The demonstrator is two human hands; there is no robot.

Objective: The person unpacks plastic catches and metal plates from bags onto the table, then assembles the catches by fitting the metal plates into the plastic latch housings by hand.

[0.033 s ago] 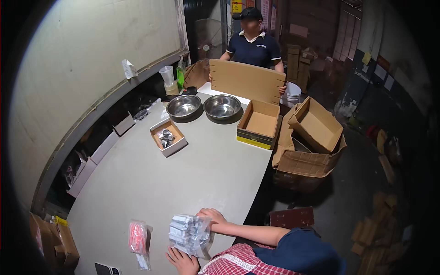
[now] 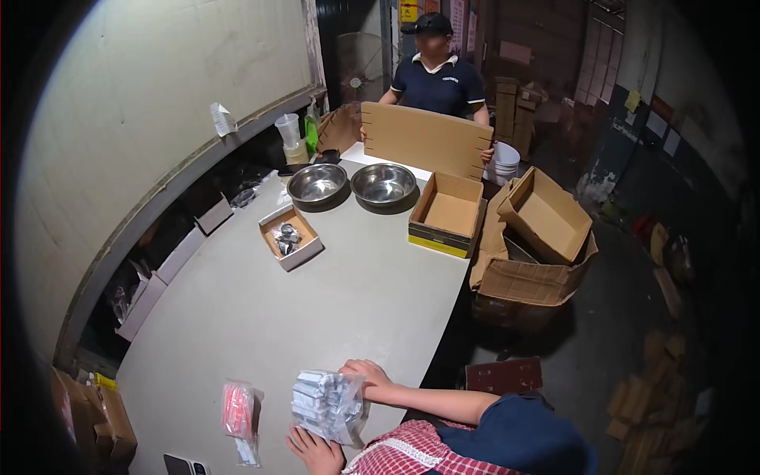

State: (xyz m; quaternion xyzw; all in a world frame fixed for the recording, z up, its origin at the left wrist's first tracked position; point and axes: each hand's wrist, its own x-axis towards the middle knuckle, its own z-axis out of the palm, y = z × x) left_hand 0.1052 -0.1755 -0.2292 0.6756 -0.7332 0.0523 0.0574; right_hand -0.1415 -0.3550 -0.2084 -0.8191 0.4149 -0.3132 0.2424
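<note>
A clear plastic bag [image 2: 328, 405] packed with white-and-grey wrapped pieces rests on the grey table [image 2: 301, 317] near its front edge. My left hand [image 2: 315, 451] lies at the bag's near side, fingers spread on the tabletop. At the bag's far right side is my right hand [image 2: 367, 375], its fingers stretched out flat and partly hidden by the plastic; it touches or nearly touches the bag. Neither hand grips anything that I can see. To the left lies a second clear bag of red-pink pieces [image 2: 238, 410], with a pale packet [image 2: 247, 451] at its lower end.
Two steel bowls [image 2: 384, 186], a small box of dark parts [image 2: 290, 237] and stacked cardboard boxes [image 2: 447, 207] stand farther back. Across the table a person [image 2: 439, 83] holds a cardboard sheet [image 2: 426, 141]. A large carton [image 2: 526, 281] stands beyond the right edge; a black-and-white device [image 2: 186, 465] lies front left.
</note>
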